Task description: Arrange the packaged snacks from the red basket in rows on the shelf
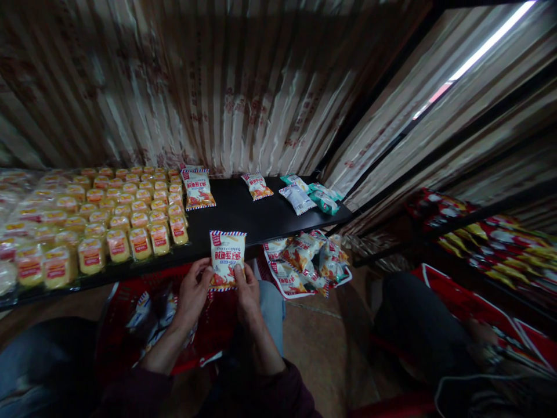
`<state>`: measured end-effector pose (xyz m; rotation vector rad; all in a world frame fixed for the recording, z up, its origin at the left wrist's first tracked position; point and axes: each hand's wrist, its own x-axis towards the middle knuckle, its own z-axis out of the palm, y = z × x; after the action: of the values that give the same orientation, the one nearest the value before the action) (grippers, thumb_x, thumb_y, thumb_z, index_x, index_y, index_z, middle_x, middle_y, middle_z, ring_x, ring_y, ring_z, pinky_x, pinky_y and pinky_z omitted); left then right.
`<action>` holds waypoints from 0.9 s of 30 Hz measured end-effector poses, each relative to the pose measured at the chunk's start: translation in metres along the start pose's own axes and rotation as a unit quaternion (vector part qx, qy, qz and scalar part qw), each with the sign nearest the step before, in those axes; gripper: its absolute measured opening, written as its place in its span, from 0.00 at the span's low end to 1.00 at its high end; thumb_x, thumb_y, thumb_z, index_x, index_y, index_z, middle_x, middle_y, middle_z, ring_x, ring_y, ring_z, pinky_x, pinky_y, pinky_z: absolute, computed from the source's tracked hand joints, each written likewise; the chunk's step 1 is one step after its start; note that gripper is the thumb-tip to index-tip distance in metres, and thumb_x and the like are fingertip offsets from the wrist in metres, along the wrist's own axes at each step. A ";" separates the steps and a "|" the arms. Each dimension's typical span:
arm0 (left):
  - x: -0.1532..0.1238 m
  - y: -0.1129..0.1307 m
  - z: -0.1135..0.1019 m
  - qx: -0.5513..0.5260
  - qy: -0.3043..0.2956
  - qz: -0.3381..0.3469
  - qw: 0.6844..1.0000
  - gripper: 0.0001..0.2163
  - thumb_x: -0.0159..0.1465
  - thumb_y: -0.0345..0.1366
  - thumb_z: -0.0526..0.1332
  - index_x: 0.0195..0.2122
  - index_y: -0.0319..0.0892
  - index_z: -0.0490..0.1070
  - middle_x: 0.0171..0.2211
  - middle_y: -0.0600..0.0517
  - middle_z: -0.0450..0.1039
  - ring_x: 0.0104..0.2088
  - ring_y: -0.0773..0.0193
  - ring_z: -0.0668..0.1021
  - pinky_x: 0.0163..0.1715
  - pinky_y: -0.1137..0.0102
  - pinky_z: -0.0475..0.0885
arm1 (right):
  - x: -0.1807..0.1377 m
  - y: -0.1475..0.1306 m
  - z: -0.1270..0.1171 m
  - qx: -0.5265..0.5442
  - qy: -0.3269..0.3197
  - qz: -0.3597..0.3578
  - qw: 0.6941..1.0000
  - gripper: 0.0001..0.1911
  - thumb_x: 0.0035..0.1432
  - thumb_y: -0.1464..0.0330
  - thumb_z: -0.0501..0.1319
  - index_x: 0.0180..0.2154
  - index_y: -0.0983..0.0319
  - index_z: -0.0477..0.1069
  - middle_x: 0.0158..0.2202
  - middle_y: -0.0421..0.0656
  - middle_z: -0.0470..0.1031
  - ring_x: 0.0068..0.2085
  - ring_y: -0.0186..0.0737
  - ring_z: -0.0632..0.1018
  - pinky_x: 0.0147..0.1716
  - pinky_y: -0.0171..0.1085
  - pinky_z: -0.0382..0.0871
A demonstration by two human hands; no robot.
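Note:
My left hand (192, 292) and my right hand (246, 292) both grip the lower corners of one snack packet (226, 251), white and orange with a striped edge, held upright just before the front edge of a black shelf (243, 212). On the shelf lie a stack of matching packets (198, 188), a single one (257, 186), a white packet (297, 198) and green packets (324, 198).
Rows of yellow wrapped cakes (100, 217) fill the shelf's left half. A red basket (209, 325) with packets sits below my hands, and a heap of snack packets (304, 264) lies to its right. Another shelf with red packets (491, 238) stands at the right. A curtain hangs behind.

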<state>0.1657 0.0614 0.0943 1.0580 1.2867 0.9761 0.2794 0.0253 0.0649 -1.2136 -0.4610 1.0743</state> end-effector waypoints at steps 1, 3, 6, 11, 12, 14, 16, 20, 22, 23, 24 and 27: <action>0.000 0.000 0.000 0.004 0.001 0.003 1.000 0.21 0.53 0.47 0.60 0.43 0.40 0.71 0.40 0.45 0.77 0.40 0.57 0.78 0.41 0.64 0.72 | 0.000 -0.001 0.000 -0.008 0.004 0.000 1.000 0.20 0.51 0.53 0.63 0.41 0.59 0.72 0.38 0.44 0.80 0.37 0.42 0.79 0.38 0.38 0.73; -0.001 0.001 0.001 0.011 0.000 0.009 1.000 0.20 0.53 0.47 0.59 0.43 0.40 0.71 0.40 0.45 0.78 0.40 0.57 0.78 0.41 0.64 0.72 | 0.000 -0.003 0.000 -0.013 0.007 0.000 1.000 0.19 0.51 0.53 0.62 0.41 0.58 0.72 0.38 0.44 0.81 0.37 0.43 0.80 0.38 0.38 0.73; 0.000 0.004 0.002 0.019 0.003 0.023 1.000 0.20 0.53 0.47 0.58 0.43 0.40 0.71 0.40 0.46 0.78 0.40 0.58 0.78 0.42 0.65 0.72 | 0.002 -0.008 0.003 -0.005 -0.001 0.000 1.000 0.19 0.50 0.54 0.63 0.41 0.58 0.72 0.37 0.43 0.80 0.36 0.42 0.79 0.37 0.38 0.73; 0.005 0.006 0.003 0.019 0.003 0.033 0.999 0.20 0.53 0.47 0.58 0.42 0.41 0.71 0.42 0.45 0.77 0.42 0.57 0.78 0.42 0.64 0.72 | 0.008 -0.022 0.010 -0.015 -0.007 -0.013 1.000 0.20 0.50 0.54 0.64 0.41 0.59 0.72 0.35 0.42 0.80 0.33 0.41 0.79 0.34 0.38 0.73; 0.006 0.006 0.003 0.025 0.009 0.037 0.999 0.19 0.53 0.47 0.58 0.42 0.41 0.71 0.43 0.44 0.77 0.42 0.56 0.78 0.43 0.63 0.72 | 0.009 -0.025 0.011 -0.021 -0.010 -0.020 1.000 0.19 0.50 0.55 0.64 0.41 0.59 0.72 0.35 0.41 0.80 0.33 0.40 0.79 0.35 0.37 0.73; 0.006 0.006 0.003 0.050 0.018 0.053 0.997 0.19 0.54 0.47 0.57 0.42 0.41 0.72 0.43 0.44 0.77 0.42 0.56 0.78 0.44 0.62 0.72 | 0.010 -0.029 0.011 -0.032 -0.017 -0.033 0.999 0.18 0.51 0.55 0.64 0.41 0.58 0.72 0.36 0.40 0.80 0.34 0.40 0.78 0.35 0.37 0.73; 0.004 0.006 0.003 0.074 0.020 0.073 0.994 0.19 0.55 0.46 0.56 0.43 0.42 0.72 0.43 0.45 0.76 0.42 0.57 0.78 0.46 0.61 0.71 | 0.010 -0.031 0.012 -0.046 -0.019 -0.043 0.998 0.18 0.52 0.56 0.64 0.42 0.57 0.72 0.36 0.40 0.80 0.34 0.40 0.78 0.36 0.38 0.73; 0.002 0.007 0.004 0.098 0.025 0.099 0.990 0.18 0.56 0.46 0.55 0.43 0.42 0.72 0.43 0.46 0.76 0.42 0.58 0.78 0.46 0.63 0.72 | 0.008 -0.033 0.012 -0.074 -0.005 -0.061 0.995 0.20 0.52 0.56 0.64 0.44 0.60 0.72 0.39 0.43 0.79 0.37 0.41 0.78 0.37 0.37 0.72; 0.003 0.006 0.006 0.104 0.033 0.102 0.989 0.18 0.57 0.46 0.55 0.43 0.43 0.72 0.44 0.45 0.76 0.43 0.58 0.78 0.47 0.63 0.71 | 0.008 -0.034 0.013 -0.086 -0.006 -0.071 0.994 0.22 0.52 0.55 0.64 0.45 0.61 0.72 0.40 0.44 0.79 0.39 0.42 0.78 0.39 0.37 0.72; 0.004 0.006 0.007 0.099 0.032 0.098 0.990 0.18 0.57 0.46 0.55 0.44 0.43 0.72 0.45 0.45 0.75 0.44 0.57 0.78 0.48 0.63 0.71 | 0.008 -0.035 0.013 -0.091 -0.006 -0.078 0.993 0.23 0.52 0.55 0.64 0.46 0.61 0.72 0.41 0.44 0.79 0.40 0.42 0.78 0.40 0.37 0.72; 0.004 0.006 0.007 0.087 0.025 0.089 0.992 0.19 0.57 0.46 0.55 0.46 0.42 0.71 0.46 0.45 0.75 0.46 0.57 0.77 0.49 0.62 0.70 | 0.008 -0.035 0.014 -0.097 -0.007 -0.083 0.992 0.24 0.52 0.55 0.63 0.47 0.61 0.71 0.42 0.45 0.79 0.42 0.42 0.77 0.42 0.37 0.71; 0.003 0.010 0.010 0.026 -0.007 0.043 0.999 0.24 0.59 0.47 0.56 0.55 0.42 0.66 0.53 0.44 0.72 0.52 0.56 0.74 0.53 0.61 0.67 | 0.005 -0.035 0.013 -0.108 -0.002 -0.094 0.990 0.25 0.56 0.53 0.60 0.51 0.61 0.70 0.49 0.46 0.76 0.48 0.43 0.75 0.48 0.38 0.69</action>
<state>0.1762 0.0663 0.1030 1.1666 1.2692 1.0038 0.2862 0.0378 0.1002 -1.3282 -0.6947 0.8828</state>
